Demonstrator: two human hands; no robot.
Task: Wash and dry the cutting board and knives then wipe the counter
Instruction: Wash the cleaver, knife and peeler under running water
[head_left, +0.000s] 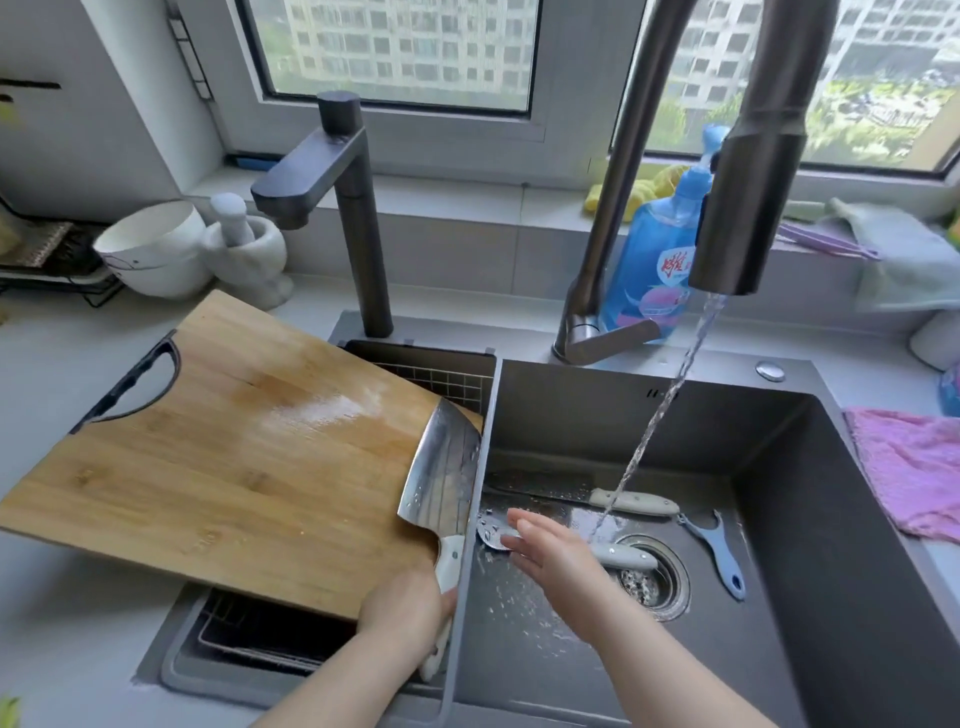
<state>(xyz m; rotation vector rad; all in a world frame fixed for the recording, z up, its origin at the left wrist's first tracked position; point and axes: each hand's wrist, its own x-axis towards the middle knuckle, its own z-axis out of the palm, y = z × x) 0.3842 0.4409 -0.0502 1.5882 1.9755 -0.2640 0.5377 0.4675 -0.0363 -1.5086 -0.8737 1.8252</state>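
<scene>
A wet wooden cutting board (218, 457) lies tilted across the left basin and the counter. My left hand (402, 605) grips the white handle of a cleaver (441, 467), whose wide blade lies on the board's right edge. My right hand (545, 553) hovers open, fingers straight, in the dark sink (779, 519), above a small knife (618, 555) with a white handle by the drain. A second white-handled knife (631, 501) lies further back on the sink floor. Water runs from the faucet head (748, 208) down onto the sink bottom.
A blue peeler (719, 553) lies right of the drain. A pink cloth (914, 467) hangs over the sink's right rim. A blue soap bottle (654, 260) stands behind the tap. A white bowl (156, 249) and a mortar (249, 249) stand at the back left.
</scene>
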